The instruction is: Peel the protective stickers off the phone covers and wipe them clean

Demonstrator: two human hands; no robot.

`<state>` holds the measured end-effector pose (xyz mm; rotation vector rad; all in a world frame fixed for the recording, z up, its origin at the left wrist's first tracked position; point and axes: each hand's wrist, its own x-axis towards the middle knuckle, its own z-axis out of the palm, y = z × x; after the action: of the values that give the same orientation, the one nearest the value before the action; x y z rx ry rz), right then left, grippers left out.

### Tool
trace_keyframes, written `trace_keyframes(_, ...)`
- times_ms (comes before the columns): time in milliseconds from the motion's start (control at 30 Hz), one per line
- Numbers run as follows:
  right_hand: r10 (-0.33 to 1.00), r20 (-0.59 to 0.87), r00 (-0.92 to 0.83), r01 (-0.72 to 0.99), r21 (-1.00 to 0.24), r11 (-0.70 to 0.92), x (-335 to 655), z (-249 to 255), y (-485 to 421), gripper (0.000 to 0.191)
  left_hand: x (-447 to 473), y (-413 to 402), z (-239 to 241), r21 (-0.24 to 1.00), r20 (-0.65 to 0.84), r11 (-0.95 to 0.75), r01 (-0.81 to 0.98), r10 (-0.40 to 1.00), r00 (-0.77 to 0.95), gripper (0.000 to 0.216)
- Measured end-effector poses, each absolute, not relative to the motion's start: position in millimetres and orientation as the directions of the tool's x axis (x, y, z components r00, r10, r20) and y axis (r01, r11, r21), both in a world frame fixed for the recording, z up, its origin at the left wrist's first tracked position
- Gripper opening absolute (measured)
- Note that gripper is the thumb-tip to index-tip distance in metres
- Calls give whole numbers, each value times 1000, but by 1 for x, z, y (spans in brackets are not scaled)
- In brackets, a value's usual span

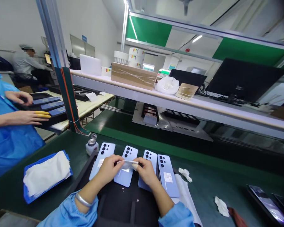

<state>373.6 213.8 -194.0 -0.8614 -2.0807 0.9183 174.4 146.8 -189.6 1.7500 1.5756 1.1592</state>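
Note:
Several light blue phones lie backs up in a row on a black tray (123, 205) before me: one at the left (103, 154), one under my hands (126, 176), and one at the right (167, 175). My left hand (110, 168) and my right hand (145, 170) pinch the two ends of a small white strip (127, 163) stretched between them, just above the second phone. A silver bracelet sits on my left wrist.
A blue tray of white wipes (46, 175) lies at the left, with a small dispenser bottle (92, 145) behind it. Crumpled white scraps (185, 173) lie right of the phones. More phones (267, 201) rest at the far right. A co-worker's hands (26, 117) work at the left bench.

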Motion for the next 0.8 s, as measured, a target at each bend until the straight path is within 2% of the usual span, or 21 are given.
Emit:
trace_keyframes(133,838,219,-500,225,-901,370,373,-200,219,26,172,149,-193,957,59,-27,290,993,-100,39)
trace_keyframes(300,901,196,-386,232,-925,301,366,-200,213,23,178,151,-199,991,-94,110,82,980,-173,45)
trace_keyframes(367,900,258,-350,306,-877,371,364,-194,205,18,182,151,-199,994,-99,107,35,976,-192,44)
trace_keyframes(467,829,398,-394,479,-681,554,360,-186,192,20,186,150,-199,998,-68,68,-6,980,-187,40)
trace_keyframes(533,775,438,-455,530,-567,631,358,-183,187,25,188,150,-199,999,-38,36,-15,985,-170,38)
trace_keyframes(800,692,468,-550,534,-440,722,352,-187,180,31,193,148,-200,995,96,-93,25,984,-151,20)
